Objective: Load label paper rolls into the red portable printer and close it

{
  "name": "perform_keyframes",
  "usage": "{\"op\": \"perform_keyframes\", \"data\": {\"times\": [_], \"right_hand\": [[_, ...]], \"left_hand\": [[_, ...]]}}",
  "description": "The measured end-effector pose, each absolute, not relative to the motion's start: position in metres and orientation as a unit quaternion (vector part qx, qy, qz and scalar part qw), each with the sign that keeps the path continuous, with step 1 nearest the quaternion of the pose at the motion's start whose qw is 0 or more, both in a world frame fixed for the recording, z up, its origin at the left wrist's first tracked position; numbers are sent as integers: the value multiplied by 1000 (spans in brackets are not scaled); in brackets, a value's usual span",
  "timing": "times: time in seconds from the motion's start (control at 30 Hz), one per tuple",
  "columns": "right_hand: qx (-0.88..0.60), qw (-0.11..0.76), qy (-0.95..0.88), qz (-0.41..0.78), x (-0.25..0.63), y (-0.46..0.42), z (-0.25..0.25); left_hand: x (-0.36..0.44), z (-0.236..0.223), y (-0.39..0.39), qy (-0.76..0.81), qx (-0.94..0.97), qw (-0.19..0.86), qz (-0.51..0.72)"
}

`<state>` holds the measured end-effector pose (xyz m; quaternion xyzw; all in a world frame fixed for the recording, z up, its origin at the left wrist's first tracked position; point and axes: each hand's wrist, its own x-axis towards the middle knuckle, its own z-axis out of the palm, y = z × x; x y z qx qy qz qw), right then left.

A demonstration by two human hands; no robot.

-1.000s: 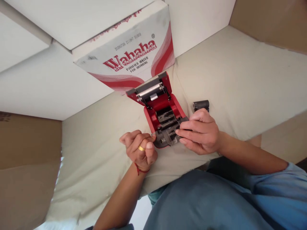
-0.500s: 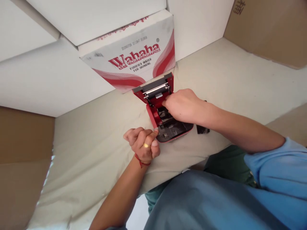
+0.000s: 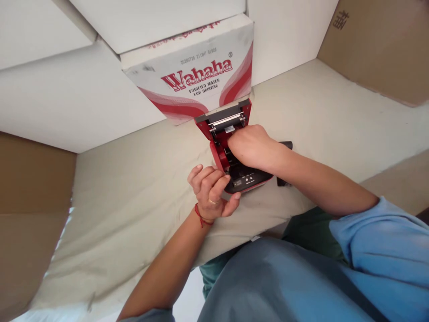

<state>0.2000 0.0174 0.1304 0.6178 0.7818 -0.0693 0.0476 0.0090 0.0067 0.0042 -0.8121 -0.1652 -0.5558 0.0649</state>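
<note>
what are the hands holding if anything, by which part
The left hand touches the red device at its near left corner, without a clear grip; whether the right hand holds anything is hidden.

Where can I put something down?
Bare beige cloth lies between the left brown cardboard and left hand, and between the black roll and right brown cardboard. It's crowded around the open red plastic device: right hand over it, left alongside, printed white carton behind.
</note>
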Motion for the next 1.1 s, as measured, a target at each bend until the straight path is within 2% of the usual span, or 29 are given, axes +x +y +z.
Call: {"op": "perform_keyframes", "data": {"times": [0.13,0.33,0.4,0.57,0.63,0.7,0.8,0.9,1.1], "right_hand": [[643,79,757,-90,201,17,135],[656,44,743,-121,212,7,140],[658,2,742,-129,218,-2,145],[592,-190,748,-233,265,-37,159],[599,-216,727,-258,302,-49,155],[646,-195,695,-247,344,-57,140],[747,-112,619,-216,398,-61,107],[804,-78,553,-203,417,-62,80],[746,-186,622,-149,377,-55,68]], "left_hand": [[8,3,8,-156,-817,60,-552],[8,3,8,-153,-819,67,-549],[8,2,9,-157,-821,68,-544],[9,1,12,-162,-817,65,-550],[10,1,13,-166,-817,61,-549],[10,1,13,-164,-822,51,-543],[10,1,13,-160,-829,37,-534],[10,1,13,-161,-832,35,-529],[7,1,14,-164,-836,54,-521]]}}
